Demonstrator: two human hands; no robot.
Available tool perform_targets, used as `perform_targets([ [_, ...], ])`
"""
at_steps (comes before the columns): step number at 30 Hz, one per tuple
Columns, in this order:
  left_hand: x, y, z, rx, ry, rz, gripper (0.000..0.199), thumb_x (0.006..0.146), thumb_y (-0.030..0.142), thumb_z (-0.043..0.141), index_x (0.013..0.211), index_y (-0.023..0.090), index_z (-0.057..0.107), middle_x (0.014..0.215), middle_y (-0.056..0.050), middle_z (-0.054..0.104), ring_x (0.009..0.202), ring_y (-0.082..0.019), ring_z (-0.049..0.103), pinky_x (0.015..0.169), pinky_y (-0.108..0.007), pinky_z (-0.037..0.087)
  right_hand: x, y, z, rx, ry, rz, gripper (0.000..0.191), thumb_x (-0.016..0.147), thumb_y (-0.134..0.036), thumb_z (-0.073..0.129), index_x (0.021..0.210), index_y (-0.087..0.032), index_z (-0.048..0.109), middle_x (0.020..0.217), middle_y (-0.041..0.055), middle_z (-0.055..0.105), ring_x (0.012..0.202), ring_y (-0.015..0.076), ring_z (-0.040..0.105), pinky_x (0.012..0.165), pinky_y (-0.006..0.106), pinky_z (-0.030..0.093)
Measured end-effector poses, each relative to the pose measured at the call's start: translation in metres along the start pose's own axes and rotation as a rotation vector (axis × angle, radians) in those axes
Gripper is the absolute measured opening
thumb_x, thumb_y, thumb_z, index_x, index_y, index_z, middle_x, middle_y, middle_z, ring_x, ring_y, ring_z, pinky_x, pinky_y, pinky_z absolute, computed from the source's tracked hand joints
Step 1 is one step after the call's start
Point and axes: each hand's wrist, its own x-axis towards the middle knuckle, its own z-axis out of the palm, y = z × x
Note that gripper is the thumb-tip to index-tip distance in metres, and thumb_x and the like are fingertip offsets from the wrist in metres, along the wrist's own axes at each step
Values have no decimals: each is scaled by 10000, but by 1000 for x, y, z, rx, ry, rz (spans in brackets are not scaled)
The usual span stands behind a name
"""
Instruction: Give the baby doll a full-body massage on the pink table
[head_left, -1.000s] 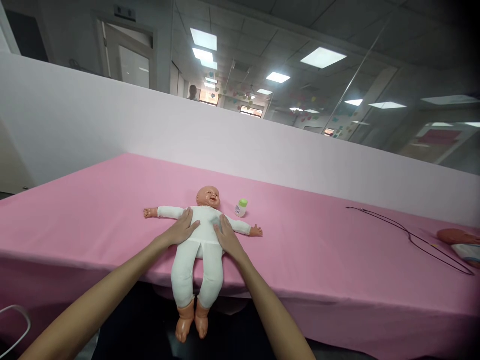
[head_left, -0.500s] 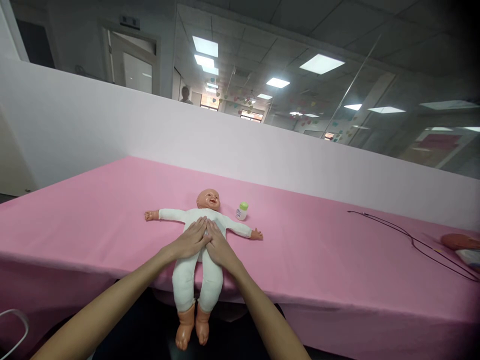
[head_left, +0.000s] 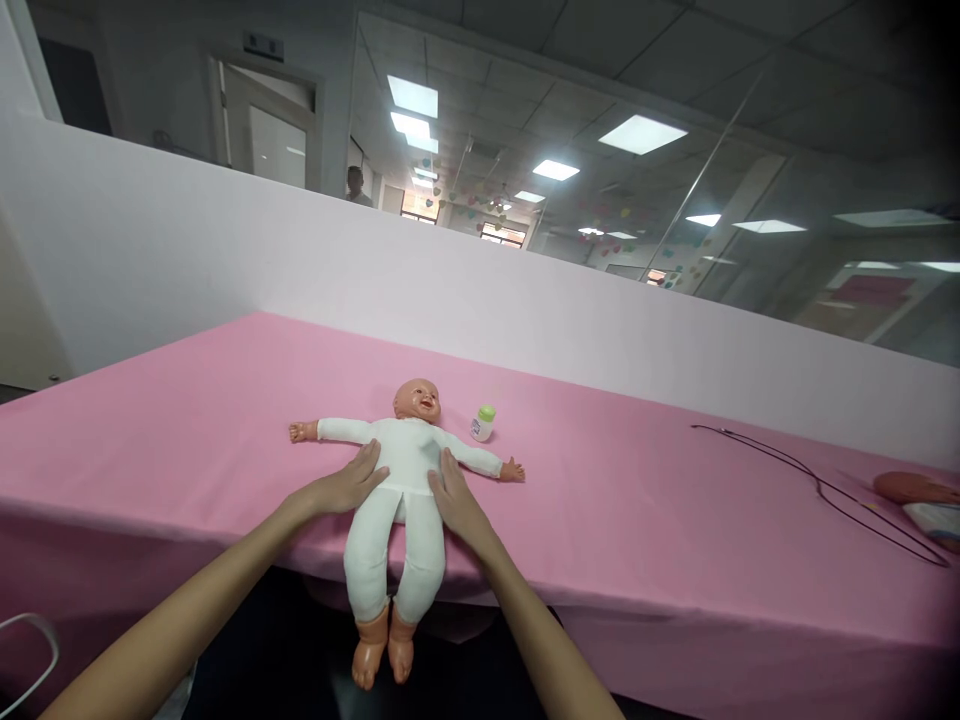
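Note:
A baby doll with a white cloth body lies face up, arms spread, its lower legs hanging past the near edge of the pink-covered table. My left hand rests open against the left side of its torso, fingers stretched toward the chest. On the opposite side of the torso lies my right hand, also open, with the fingers extended. The doll's chest and belly show between the two hands. Close to the doll's head and outstretched arm stands a small bottle with a green cap.
A thin dark cord lies across the table's right part, beside a partly cut-off doll-like object. Behind the table runs a low white wall with glass above. A white cable loops at lower left.
My hands were together at the middle of the doll's chest. They have moved apart, the left one to the left and the right one to the right, down to the torso's sides.

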Motion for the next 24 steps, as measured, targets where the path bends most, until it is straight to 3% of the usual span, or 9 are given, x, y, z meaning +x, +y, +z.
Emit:
perform_targets([
  [3,-21,14,-5,27,-141,-11,873,1036,671,296,1693,104,198,1746,-155,104,1616,-313,97,1323,-499,176,-18,-9,4,-61,-73,-31,776,1053,-613,343,1682,-166,261,1766,78,168,1643,252,71,1350,428,87],
  [6,-22,31,2,23,-133,76,813,1038,659,326,1705,210,201,1760,-83,110,1624,-273,86,1333,-490,160,-17,-18,11,-121,-123,-95,734,1067,-526,326,1679,-129,250,1763,91,164,1643,252,90,1353,464,82],
  [8,-11,39,9,21,-124,128,793,1040,664,312,1703,239,213,1766,-53,97,1630,-242,50,1340,-463,131,-7,-22,15,-150,-146,-167,711,1063,-458,334,1677,-112,243,1758,102,167,1642,260,110,1345,516,91],
  [11,17,44,17,20,-123,150,817,1052,667,212,1700,169,199,1770,-88,67,1635,-236,7,1338,-472,78,19,-25,16,-177,-147,-222,682,1054,-408,325,1669,-116,277,1750,103,207,1640,242,137,1340,497,111],
  [17,63,20,20,-13,14,-29,921,1033,696,238,1675,42,144,1750,-216,19,1628,-325,-34,1315,-541,86,62,-11,8,-155,20,-56,756,1053,-553,333,1649,-89,313,1739,153,246,1631,259,183,1332,488,121],
  [21,48,4,15,-87,-3,-40,943,1036,690,246,1679,22,72,1748,-215,-28,1625,-312,-48,1321,-508,88,50,4,1,-83,64,-11,815,1048,-617,352,1650,-71,299,1735,184,232,1627,295,189,1332,498,119],
  [24,15,0,4,-120,-60,-40,941,1023,717,284,1702,94,94,1752,-191,67,1621,-333,81,1305,-507,213,24,9,-4,-24,61,-16,831,1036,-677,368,1662,-133,314,1739,154,230,1621,329,197,1328,504,156],
])
